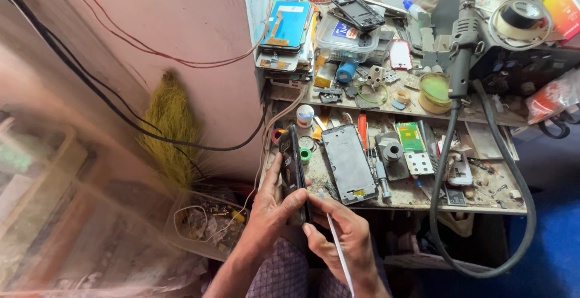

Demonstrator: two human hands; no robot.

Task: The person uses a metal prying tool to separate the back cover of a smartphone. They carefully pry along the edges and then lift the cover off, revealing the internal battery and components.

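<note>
Left hand [269, 210] is wrapped round a black phone [294, 174], fingers curled behind it and thumb pressed across its lower edge, holding it upright on its side just off the front edge of the bench [423, 198]. Right hand [338, 237] sits directly below and to the right, closed in a pinch on a thin white tool [338, 253], fingertips touching the phone's bottom end, the tool's shaft trailing down toward the wrist. Beside the phone, on the bench, lies a stripped phone frame [349, 163], face up. Further right, a hot-air handle [464, 44] hangs, its black hose [525, 213] looping down.
</note>
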